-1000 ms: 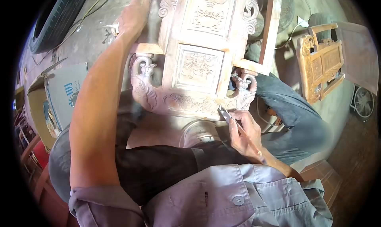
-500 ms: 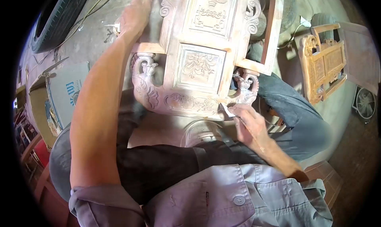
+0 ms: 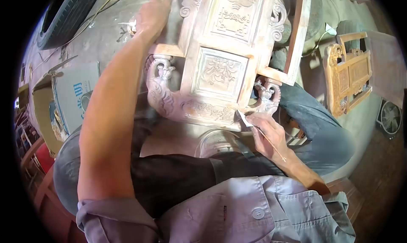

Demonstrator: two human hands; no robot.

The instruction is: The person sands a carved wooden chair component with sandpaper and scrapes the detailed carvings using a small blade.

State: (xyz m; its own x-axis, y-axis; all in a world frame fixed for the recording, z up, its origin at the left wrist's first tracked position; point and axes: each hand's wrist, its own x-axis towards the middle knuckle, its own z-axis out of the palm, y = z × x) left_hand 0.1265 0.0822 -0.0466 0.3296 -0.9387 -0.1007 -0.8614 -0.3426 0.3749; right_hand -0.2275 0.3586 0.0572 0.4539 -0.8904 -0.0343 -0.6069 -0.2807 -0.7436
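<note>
A pale, dusty carved wooden chair (image 3: 190, 73) lies across my lap, its floral panels facing up. At the upper left, my left hand (image 3: 154, 11) is closed around its outer side rail; the fingertips are partly hidden and cut off by the frame edge. My right hand (image 3: 269, 134) is closed in a pinch at the chair's lower right corner. Between its fingers is a small folded whitish piece, like sandpaper (image 3: 243, 118), touching the carved bottom edge. A thin stick (image 3: 273, 146) also runs through this hand and points back toward the wrist.
A round, pale container (image 3: 218, 142) stands below the chair's lower edge. An orange-brown carved chair (image 3: 349, 75) is at right, near a fan (image 3: 389, 115). At left are an open cardboard box (image 3: 70, 101) and a tire (image 3: 65, 18). Cables cross the floor.
The view has shifted slightly, so the chair and both hands appear a little farther right. The sandpaper stays at the same lower corner, and the stick shows more clearly.
</note>
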